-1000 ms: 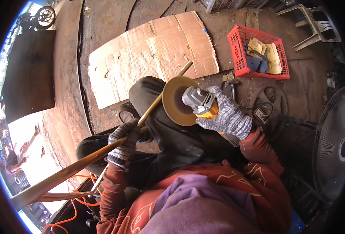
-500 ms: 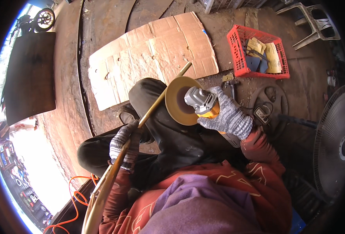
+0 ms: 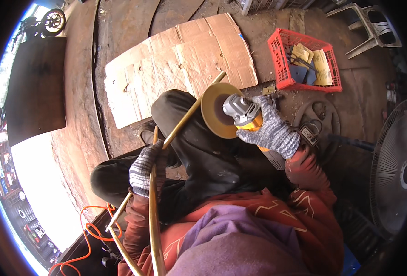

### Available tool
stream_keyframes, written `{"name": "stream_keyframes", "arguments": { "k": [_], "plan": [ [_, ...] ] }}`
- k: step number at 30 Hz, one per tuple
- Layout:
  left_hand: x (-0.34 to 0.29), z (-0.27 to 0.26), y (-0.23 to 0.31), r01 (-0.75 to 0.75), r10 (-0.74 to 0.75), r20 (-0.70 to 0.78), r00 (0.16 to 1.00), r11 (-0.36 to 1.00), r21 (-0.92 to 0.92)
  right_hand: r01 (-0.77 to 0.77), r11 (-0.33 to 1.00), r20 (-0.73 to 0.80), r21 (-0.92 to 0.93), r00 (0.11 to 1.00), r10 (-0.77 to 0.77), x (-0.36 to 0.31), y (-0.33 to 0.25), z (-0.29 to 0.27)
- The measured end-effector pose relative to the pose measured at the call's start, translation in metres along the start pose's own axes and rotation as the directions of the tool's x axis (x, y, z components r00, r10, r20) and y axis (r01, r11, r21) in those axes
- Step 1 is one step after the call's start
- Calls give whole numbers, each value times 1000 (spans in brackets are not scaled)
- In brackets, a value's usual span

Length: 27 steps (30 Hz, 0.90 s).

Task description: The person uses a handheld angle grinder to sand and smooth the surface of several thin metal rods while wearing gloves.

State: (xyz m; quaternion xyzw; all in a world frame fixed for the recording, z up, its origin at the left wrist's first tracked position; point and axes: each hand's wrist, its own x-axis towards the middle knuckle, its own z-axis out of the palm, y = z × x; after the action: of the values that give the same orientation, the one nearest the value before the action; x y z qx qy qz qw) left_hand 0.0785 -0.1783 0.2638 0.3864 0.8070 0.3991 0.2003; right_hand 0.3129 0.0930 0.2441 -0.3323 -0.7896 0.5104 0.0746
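Your right hand (image 3: 274,129), gloved, is wrapped round the angle grinder (image 3: 240,112); fingers closed on the body, disc (image 3: 210,115) to the hand's left. Your left hand (image 3: 143,170), also gloved, is closed round the brass-coloured bar (image 3: 185,120).

Bar's long axis: from the left hand it slants forward and to the right, across your raised knee (image 3: 171,108), free end well ahead of both hands. Seen from the right hand, the bar lies to the left, past the disc. Disc rim sits just beside the bar's far half; touching or slightly apart, cannot tell. Left hand is nearer the bar, being on it. A second brass-coloured length (image 3: 154,221) runs from the left hand back toward your body; whether joined to the bar, unclear.

Farther out, ahead and right of the right hand: red crate (image 3: 281,64), holding yellowish pieces (image 3: 323,69), blue pieces (image 3: 298,74) and a dark tool, kind unclear. Cardboard (image 3: 166,64) lies flat ahead of the left hand. Fan (image 3: 392,172) stands right of the right hand.
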Motion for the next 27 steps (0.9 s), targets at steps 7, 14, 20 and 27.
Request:
{"name": "stream_keyframes", "arguments": {
  "k": [7,14,20,27],
  "plan": [
    [-3,0,-4,36,-35,-10,999,999,13,-16,999,28,-30,999,17,0,1,4],
    [1,0,4,20,-20,29,999,1000,-11,47,985,-93,-164,994,-63,17,24,-11],
    [-2,-1,-1,51,-52,34,998,999,13,84,995,53,50,995,-87,-6,-7,17],
    [1,2,-3,4,-5,20,1000,999,41,76,995,-44,-71,996,-79,12,17,-5]
  ]
}}
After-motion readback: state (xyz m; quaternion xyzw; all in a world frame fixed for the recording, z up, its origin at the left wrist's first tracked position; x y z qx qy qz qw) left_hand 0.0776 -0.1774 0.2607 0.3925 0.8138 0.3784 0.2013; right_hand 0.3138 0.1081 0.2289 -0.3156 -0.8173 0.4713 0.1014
